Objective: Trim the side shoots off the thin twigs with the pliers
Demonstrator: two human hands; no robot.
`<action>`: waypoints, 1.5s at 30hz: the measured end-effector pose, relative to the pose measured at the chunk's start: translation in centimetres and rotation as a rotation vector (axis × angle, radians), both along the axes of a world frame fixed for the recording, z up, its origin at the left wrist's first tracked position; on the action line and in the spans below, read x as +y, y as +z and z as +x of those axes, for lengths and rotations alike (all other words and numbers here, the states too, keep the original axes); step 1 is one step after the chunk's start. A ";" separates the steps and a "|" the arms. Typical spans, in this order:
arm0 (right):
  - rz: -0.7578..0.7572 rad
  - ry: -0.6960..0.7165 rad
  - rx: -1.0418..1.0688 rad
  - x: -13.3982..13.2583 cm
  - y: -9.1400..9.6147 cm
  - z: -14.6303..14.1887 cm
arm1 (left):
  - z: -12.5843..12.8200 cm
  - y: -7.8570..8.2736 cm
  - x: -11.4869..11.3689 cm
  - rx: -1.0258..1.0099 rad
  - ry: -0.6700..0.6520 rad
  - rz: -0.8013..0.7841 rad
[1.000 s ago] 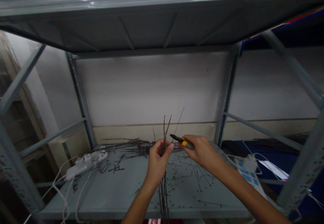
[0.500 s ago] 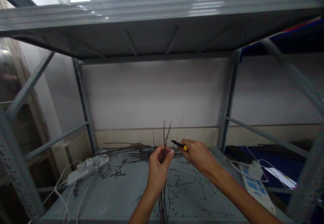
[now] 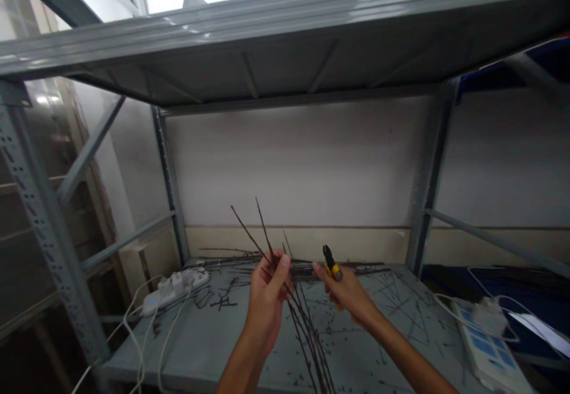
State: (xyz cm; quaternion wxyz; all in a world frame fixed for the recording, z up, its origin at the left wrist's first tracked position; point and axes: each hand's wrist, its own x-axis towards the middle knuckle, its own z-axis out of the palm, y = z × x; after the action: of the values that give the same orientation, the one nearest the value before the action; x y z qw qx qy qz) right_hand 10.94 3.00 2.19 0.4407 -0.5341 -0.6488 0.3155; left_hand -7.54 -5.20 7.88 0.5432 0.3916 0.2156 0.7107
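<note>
The twig bundle [image 3: 310, 331] sits in the left hand [image 3: 269, 284], above the lower shelf [image 3: 209, 346]. Clock positions are read from this hand, 12 o'clock toward the rear wall [image 3: 294, 162]. Two tips project to 11 o'clock; the main stems leave at 5 o'clock, toward the near edge, and run out of view. The cutters [image 3: 329, 257] are at 2 to 3 o'clock, apart from the bundle; an open gap separates both hands.

A twig pile [image 3: 301, 272] extends from 10 to 3 o'clock behind the hands. Side limits: power strip [image 3: 178, 290] at 9 o'clock, left post [image 3: 171, 204] at 10, right post [image 3: 430, 198] at 2. The upper shelf [image 3: 285, 20] lies at 12 o'clock, well above the hands.

Left hand: fingers closed round the stems, thumb upward, forearm from 7 o'clock. Right hand [image 3: 345, 290]: wrapped round the cutters' handles, cutter tip upward, forearm from 4 o'clock.
</note>
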 end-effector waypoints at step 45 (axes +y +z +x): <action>0.083 0.095 0.333 -3.8 -1.4 -2.8 | 0.2 -2.6 5.8 0.177 0.067 0.010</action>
State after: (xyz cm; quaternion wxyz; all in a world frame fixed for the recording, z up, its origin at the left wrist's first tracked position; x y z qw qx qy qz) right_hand 8.16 -0.78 0.82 0.5482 -0.4246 -0.6039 0.3930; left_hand -7.35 0.60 5.25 0.4961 0.4483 0.2720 0.6920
